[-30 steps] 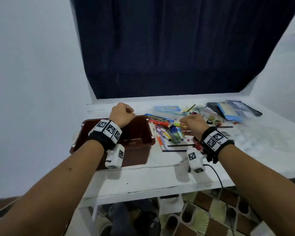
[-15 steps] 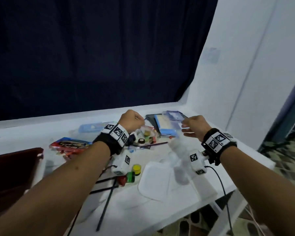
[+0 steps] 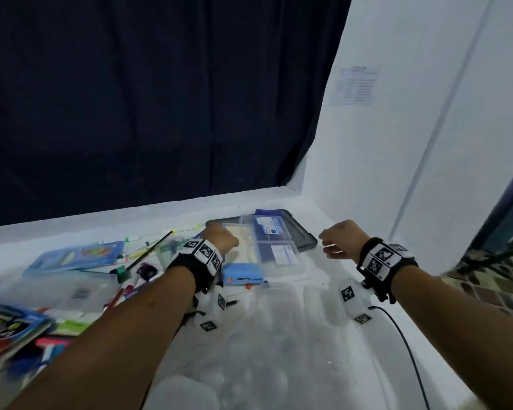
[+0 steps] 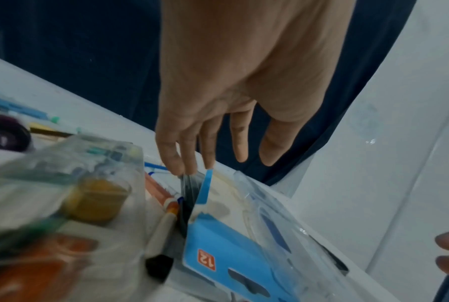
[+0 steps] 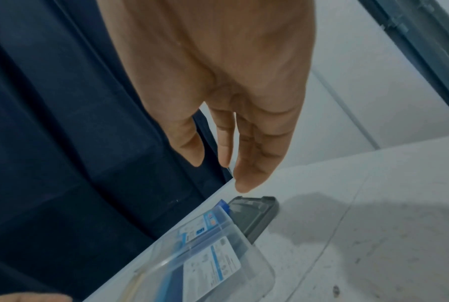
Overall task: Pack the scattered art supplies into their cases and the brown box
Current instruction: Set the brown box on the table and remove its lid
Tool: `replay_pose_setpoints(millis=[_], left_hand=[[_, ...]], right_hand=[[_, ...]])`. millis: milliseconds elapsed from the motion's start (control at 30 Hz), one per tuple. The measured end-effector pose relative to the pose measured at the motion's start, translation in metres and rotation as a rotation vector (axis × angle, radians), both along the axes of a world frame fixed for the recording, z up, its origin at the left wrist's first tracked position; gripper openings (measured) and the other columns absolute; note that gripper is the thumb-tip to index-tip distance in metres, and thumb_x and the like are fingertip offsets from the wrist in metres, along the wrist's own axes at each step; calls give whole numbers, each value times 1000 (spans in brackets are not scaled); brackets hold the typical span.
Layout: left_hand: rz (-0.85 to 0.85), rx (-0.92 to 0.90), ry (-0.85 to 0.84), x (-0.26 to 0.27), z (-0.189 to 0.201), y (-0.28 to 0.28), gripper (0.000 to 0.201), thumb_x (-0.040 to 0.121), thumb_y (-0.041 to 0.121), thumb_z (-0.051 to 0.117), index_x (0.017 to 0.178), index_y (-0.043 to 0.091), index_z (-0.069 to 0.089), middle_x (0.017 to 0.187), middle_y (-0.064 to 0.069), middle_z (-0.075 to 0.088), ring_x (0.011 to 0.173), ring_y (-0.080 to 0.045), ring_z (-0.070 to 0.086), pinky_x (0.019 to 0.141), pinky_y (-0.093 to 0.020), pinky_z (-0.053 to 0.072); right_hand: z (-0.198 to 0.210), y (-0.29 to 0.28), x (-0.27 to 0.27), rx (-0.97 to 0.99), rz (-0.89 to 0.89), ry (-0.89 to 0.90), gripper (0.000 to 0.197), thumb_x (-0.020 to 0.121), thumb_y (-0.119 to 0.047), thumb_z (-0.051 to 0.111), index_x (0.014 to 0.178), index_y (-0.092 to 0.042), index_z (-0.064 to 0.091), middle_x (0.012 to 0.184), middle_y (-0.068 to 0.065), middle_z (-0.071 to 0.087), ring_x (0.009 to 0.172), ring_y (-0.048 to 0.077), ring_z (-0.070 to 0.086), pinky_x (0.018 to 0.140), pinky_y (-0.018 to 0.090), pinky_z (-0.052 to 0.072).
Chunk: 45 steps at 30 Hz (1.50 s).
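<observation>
The left hand reaches down over the flat blue case marked 12, which lies on the white surface towards its far right end, partly under a clear plastic lidded case and in front of a dark grey tray-like lid. Its fingers are straight and slightly spread, the tips touching the raised blue flap and the dark sheets at the case's far edge, holding nothing. The right hand hangs just above the corner of the grey lid, fingers loosely extended and together, also empty. The blue case looks light and thin, a card or soft-plastic wallet that would flex if lifted by one corner, so it is probably best pinched along a long edge with the flap pressed shut (the loose flap could let its contents slide out). The clear case seems rigid, smooth and rather slippery, better gripped across its width with both hands. Pens, markers and small paint pots lie scattered to the left; the brown box is not in view.
</observation>
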<state>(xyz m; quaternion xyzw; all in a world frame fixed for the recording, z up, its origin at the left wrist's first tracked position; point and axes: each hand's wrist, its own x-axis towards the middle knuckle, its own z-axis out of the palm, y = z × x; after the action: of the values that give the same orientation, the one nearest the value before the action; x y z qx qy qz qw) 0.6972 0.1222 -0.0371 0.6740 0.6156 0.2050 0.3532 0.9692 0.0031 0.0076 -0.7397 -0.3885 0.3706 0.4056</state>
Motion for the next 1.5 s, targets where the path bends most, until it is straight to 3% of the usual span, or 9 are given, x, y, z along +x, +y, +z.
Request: replay_pose_setpoints(millis=[133,233,433,600,767,933,1100,1367,1500], left_hand=[[88,-85,31,13,-21,30,75,76,30,73,137,-4,45,117,-21,64,90,-30,64,54,-25,42],[102,-132,103,18,-31,44,85,77,26,75,146,1,32,97,-11,64,80,-24,61,68,-33,53],[107,-165,91,1,-24,61,15,84,4,68,98,0,63,69,-10,54,57,-19,49,47,-23,37],[165,-101,46,-44,-3,84,23,86,0,63,109,-5,67,104,-22,65,87,-31,61,68,-30,45],[311,-75,157,-92,-4,88,37,85,4,66,120,-5,60,106,-22,59,89,-34,58,69,-36,48],[378,-19,305,-120,-14,74,67,83,16,63,143,13,35,130,-21,53,114,-39,55,92,-40,50],[283,154,529,-91,-2,67,49,86,30,59,133,24,46,132,-14,45,128,-33,40,102,-47,40],[-249,302,394,7,1,64,26,84,25,66,108,17,69,113,-8,68,104,-24,62,81,-27,47],[-531,287,623,42,-25,67,46,88,32,65,131,19,58,136,-9,54,125,-29,50,103,-37,40]], right_hand=[[-27,51,3,-121,107,9,10,86,-9,68,87,0,65,87,20,72,55,20,52,65,33,54],[-47,82,0,-239,168,-84,13,85,-15,70,82,-4,62,87,14,67,62,23,56,61,33,56],[-55,124,-8,-348,400,-270,22,85,-16,71,68,-9,60,58,6,59,42,15,50,41,21,43],[-46,150,-29,-222,559,-190,13,81,-3,64,75,-6,52,56,12,49,41,20,42,44,26,36],[-34,165,-80,-222,788,-558,20,82,-20,73,99,-15,64,95,13,69,82,27,66,75,39,59],[-36,156,-135,-123,1060,-614,27,94,-16,63,114,2,67,95,5,56,72,11,52,53,15,42],[-38,146,-118,-49,931,-312,21,91,-18,67,108,-5,71,96,6,66,84,14,60,73,31,56],[-57,147,23,-326,266,-775,25,86,-23,67,95,-5,53,103,17,61,86,31,57,68,32,45],[-72,147,31,-348,269,-702,25,84,-20,70,89,-2,54,90,15,59,87,35,64,68,36,53]])
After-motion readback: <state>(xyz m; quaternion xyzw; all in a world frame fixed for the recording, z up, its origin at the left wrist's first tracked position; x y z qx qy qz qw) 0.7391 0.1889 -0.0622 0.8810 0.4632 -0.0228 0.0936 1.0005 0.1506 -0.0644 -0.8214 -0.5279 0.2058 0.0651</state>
